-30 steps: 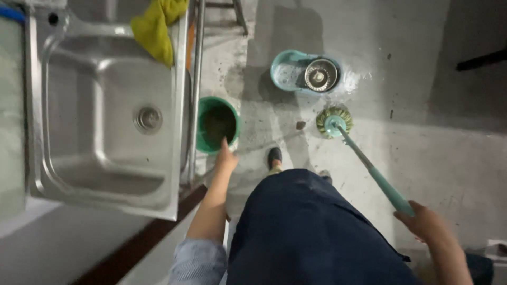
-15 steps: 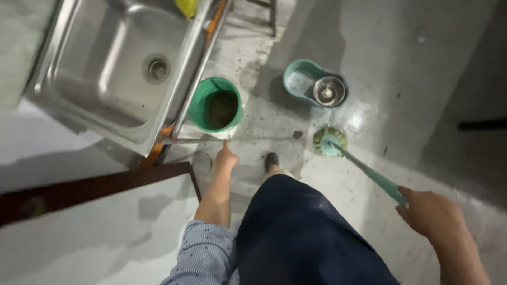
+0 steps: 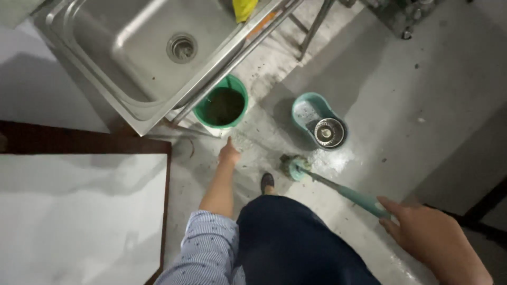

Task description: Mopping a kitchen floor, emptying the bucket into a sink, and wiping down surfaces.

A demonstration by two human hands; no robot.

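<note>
My right hand (image 3: 428,237) grips the teal handle of a mop (image 3: 343,190), whose round head (image 3: 293,166) rests on the wet concrete floor. My left hand (image 3: 229,154) hangs down empty, fingers loosely together, just below a green bucket (image 3: 203,119) of dark water that stands under the sink's edge. A teal spin-mop bucket (image 3: 306,108) with a metal wringer basket (image 3: 328,132) sits on the floor right of the green bucket, just beyond the mop head.
A steel sink (image 3: 132,47) on a metal frame fills the upper left, with a yellow cloth (image 3: 244,8) on its rim. A white panel with a dark wooden edge (image 3: 79,211) lies at lower left. My shoe (image 3: 267,182) stands near the mop head.
The view has swung so the sink sits higher and tilted. My left hand stays below the green bucket. The mop head has stayed near the teal bucket.
</note>
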